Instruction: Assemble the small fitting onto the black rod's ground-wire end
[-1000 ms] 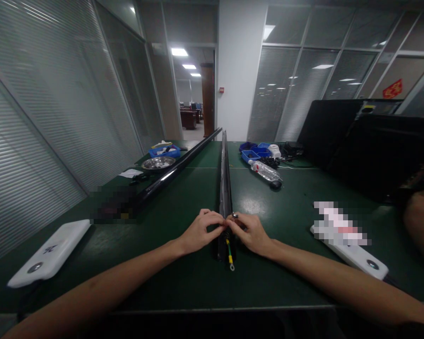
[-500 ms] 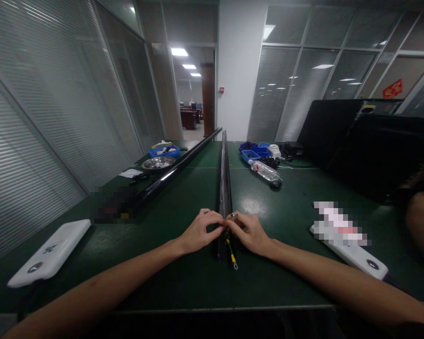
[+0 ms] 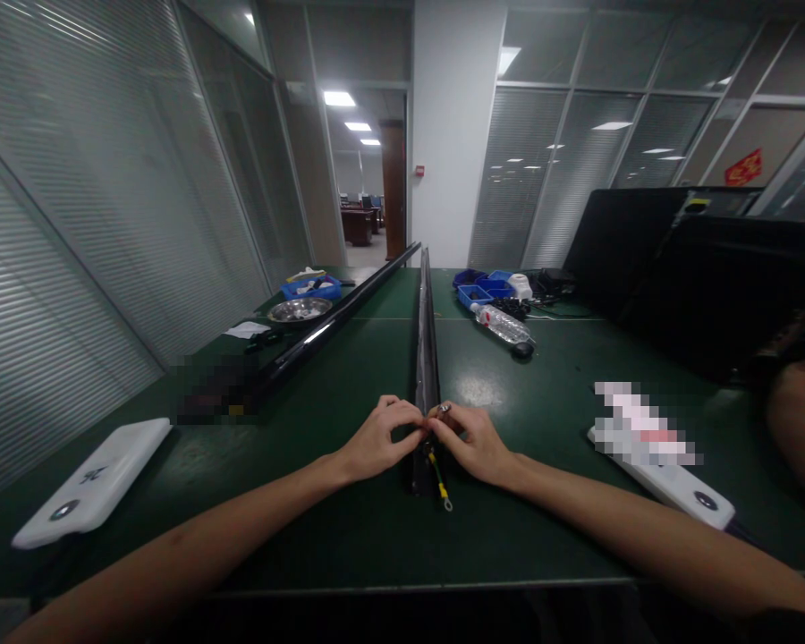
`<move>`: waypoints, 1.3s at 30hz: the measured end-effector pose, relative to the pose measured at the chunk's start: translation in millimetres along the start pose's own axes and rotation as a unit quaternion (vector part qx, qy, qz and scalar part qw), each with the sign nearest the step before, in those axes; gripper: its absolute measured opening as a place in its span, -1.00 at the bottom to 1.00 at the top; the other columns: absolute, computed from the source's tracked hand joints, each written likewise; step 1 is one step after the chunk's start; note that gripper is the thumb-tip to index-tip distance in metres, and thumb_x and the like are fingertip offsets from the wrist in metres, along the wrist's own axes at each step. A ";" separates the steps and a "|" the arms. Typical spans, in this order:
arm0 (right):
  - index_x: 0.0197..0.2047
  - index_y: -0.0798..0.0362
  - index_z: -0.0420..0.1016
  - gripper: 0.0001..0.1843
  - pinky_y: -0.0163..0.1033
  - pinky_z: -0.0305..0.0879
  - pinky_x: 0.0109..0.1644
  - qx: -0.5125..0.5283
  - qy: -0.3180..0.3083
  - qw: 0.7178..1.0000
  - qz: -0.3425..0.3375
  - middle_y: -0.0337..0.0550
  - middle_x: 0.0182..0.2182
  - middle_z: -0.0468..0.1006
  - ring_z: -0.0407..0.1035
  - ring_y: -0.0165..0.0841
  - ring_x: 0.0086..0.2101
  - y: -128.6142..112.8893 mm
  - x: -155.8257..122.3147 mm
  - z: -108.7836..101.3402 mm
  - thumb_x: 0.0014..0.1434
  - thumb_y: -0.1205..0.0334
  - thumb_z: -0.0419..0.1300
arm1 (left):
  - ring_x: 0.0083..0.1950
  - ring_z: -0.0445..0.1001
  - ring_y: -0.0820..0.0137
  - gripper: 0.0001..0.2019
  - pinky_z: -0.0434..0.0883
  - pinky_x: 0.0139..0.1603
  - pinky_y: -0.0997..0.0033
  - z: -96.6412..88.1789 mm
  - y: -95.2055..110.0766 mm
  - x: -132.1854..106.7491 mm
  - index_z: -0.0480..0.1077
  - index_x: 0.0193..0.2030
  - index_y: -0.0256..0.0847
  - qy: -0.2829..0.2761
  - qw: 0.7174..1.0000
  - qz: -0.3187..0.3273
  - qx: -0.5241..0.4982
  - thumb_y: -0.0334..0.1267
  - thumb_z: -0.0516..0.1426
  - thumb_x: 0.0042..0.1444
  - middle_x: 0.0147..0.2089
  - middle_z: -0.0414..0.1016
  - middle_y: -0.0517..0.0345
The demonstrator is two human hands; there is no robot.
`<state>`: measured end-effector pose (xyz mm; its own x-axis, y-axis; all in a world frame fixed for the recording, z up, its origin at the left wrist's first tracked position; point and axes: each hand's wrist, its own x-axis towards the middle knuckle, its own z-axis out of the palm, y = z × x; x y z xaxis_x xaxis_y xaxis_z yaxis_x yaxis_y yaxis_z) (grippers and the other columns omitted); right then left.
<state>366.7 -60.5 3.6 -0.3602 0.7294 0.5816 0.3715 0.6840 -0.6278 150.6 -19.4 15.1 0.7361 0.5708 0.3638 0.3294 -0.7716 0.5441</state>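
Note:
A long black rail (image 3: 427,358) runs away from me across the green table, its near end between my forearms. Over that end, my left hand (image 3: 382,438) is closed, thumb and fingers pinched together. Its fingertips meet those of my right hand (image 3: 478,444), which is pinched too. Whatever they grip is hidden behind the fingers. A small shiny metal piece (image 3: 444,410) shows by my right forefinger. Just below the fingertips, a short green-and-yellow wire (image 3: 437,471) lies over the rail's end, tipped with a ring terminal (image 3: 448,504).
Another long black bar (image 3: 335,324) lies at left, near a metal bowl (image 3: 300,310) and a blue basket (image 3: 312,287). At right are a plastic bottle (image 3: 502,324) and blue trays (image 3: 487,286). White devices (image 3: 94,483) (image 3: 677,487) flank me; a person's arm (image 3: 801,411) is at far right.
Both hands stay pinched at the same spot on the rail. The wire and the fingers have shifted only very slightly.

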 end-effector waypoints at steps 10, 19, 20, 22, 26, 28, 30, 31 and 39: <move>-0.18 0.09 0.50 -0.77 -0.32 0.31 -0.31 -0.003 0.009 1.000 -0.007 -0.21 -0.42 0.51 0.39 -0.40 -0.45 4.5 -0.5 1.3 0.45 0.18 0.08 | 0.01 0.48 0.31 -0.84 0.16 0.22 0.17 -1.2 4.3 -3.0 0.46 -0.20 -0.19 -0.025 1.000 0.009 -0.015 -0.26 0.09 0.38 -0.08 0.59 0.12; -0.18 0.07 0.49 -0.73 -0.28 0.34 -0.25 -0.001 0.008 1.000 -0.027 -0.17 -0.39 0.52 0.41 -0.36 -0.40 3.4 -1.0 -0.4 0.47 0.14 0.04 | 0.03 0.46 0.32 -0.87 0.17 0.21 0.20 -0.5 3.1 -2.1 0.45 -0.07 -0.17 -0.018 0.999 0.028 0.008 -0.32 0.06 0.39 -0.07 0.56 0.12; -0.18 0.07 0.49 -0.72 -0.27 0.34 -0.24 -0.002 0.007 1.000 -0.026 -0.17 -0.38 0.52 0.40 -0.36 -0.39 3.3 -1.0 -0.6 0.47 0.13 0.04 | 0.04 0.45 0.31 -0.86 0.18 0.21 0.20 -0.5 2.8 -2.0 0.45 -0.05 -0.16 -0.016 0.999 0.027 0.010 -0.32 0.06 0.40 -0.06 0.55 0.11; -0.18 0.07 0.49 -0.71 -0.27 0.34 -0.24 -0.002 0.006 1.000 -0.026 -0.16 -0.38 0.52 0.41 -0.35 -0.38 3.1 -0.9 -0.9 0.48 0.12 0.03 | 0.05 0.45 0.30 -0.84 0.19 0.20 0.20 -0.5 2.3 -2.2 0.45 -0.02 -0.16 -0.019 0.999 0.026 0.010 -0.31 0.04 0.41 -0.05 0.55 0.10; -0.18 0.08 0.49 -0.72 -0.28 0.33 -0.22 -0.002 0.004 1.000 -0.021 -0.17 -0.37 0.51 0.40 -0.36 -0.38 2.2 -0.8 -1.6 0.48 0.13 0.04 | 0.06 0.44 0.30 -0.84 0.18 0.20 0.21 -0.1 1.4 -2.7 0.44 -0.02 -0.16 -0.018 0.999 0.032 0.004 -0.30 0.03 0.43 -0.04 0.54 0.10; -0.18 0.07 0.49 -0.73 -0.28 0.33 -0.22 -0.002 0.002 1.000 -0.017 -0.17 -0.37 0.51 0.41 -0.37 -0.38 1.8 -0.8 -1.8 0.48 0.14 0.04 | 0.07 0.44 0.30 -0.84 0.17 0.20 0.20 0.4 0.8 -2.9 0.44 -0.02 -0.16 -0.016 0.999 0.032 0.003 -0.29 0.03 0.43 -0.03 0.54 0.10; -0.18 0.07 0.49 -0.72 -0.28 0.34 -0.22 -0.003 0.000 1.000 -0.018 -0.17 -0.37 0.52 0.41 -0.36 -0.38 1.9 -0.9 -1.7 0.48 0.14 0.03 | 0.07 0.44 0.29 -0.83 0.18 0.21 0.19 1.0 0.1 -2.8 0.44 -0.01 -0.16 -0.018 0.999 0.030 0.003 -0.29 0.03 0.43 -0.03 0.55 0.10; -0.18 0.07 0.49 -0.71 -0.28 0.34 -0.22 -0.005 0.000 1.000 -0.019 -0.17 -0.37 0.52 0.41 -0.36 -0.38 2.2 -0.9 -1.6 0.48 0.13 0.03 | 0.07 0.45 0.29 -0.83 0.18 0.21 0.19 1.3 -0.3 -2.7 0.44 -0.02 -0.16 -0.020 0.999 0.030 0.004 -0.29 0.02 0.43 -0.04 0.55 0.10; -0.20 0.08 0.49 -0.70 -0.28 0.36 -0.24 -0.010 0.008 1.000 -0.023 -0.17 -0.38 0.52 0.40 -0.36 -0.39 3.9 -1.3 -0.5 0.48 0.12 0.03 | 0.08 0.45 0.28 -0.79 0.16 0.24 0.16 1.5 -2.4 -2.3 0.45 0.01 -0.16 -0.035 0.999 0.028 0.000 -0.30 0.00 0.43 -0.02 0.56 0.07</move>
<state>369.0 -58.8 0.7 -0.3635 0.6972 0.6178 0.3713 0.7167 -0.5903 148.9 -19.3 11.8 0.7930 0.5054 0.3401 0.2865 -0.8021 0.5240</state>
